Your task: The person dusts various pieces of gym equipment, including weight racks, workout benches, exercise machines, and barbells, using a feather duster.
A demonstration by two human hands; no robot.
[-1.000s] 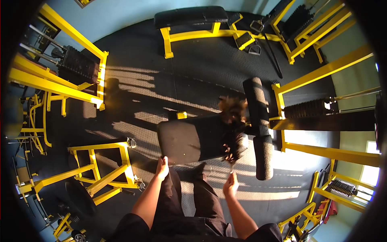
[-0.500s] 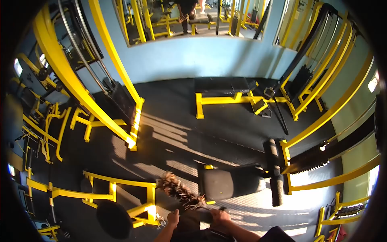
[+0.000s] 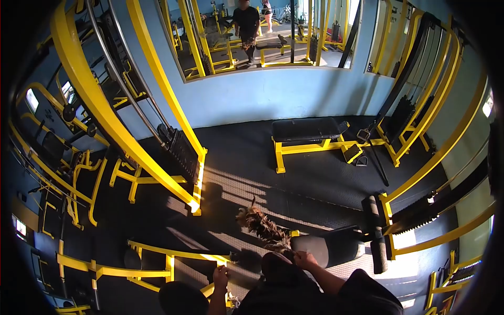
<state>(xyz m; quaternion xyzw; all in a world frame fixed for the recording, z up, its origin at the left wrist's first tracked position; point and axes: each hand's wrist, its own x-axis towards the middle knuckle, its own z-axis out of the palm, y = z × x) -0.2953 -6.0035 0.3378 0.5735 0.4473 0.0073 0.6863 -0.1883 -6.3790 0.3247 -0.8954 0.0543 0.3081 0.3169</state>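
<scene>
A brown feather duster (image 3: 265, 228) points forward and to the left over the black floor. My right hand (image 3: 304, 259) is closed round its handle end, close beside the black padded seat (image 3: 328, 247). Most of the handle is hidden by my hand and dark clothing. My left hand (image 3: 221, 275) hangs to the left with its fingers curled in, and nothing shows in it. It is near the end of a yellow frame (image 3: 181, 253) on that side.
A tall yellow weight machine (image 3: 121, 142) stands at the left. Ahead, a black bench (image 3: 306, 128) sits before the blue wall (image 3: 262, 97) and a mirror (image 3: 286, 31) that reflects people. Foam rollers (image 3: 375, 233) and a yellow cable machine (image 3: 441, 173) are at the right.
My view has tilted up and turned slightly left, so the room sits lower and further right, and more of the mirror shows. The duster stays in my right hand. My left hand stays curled.
</scene>
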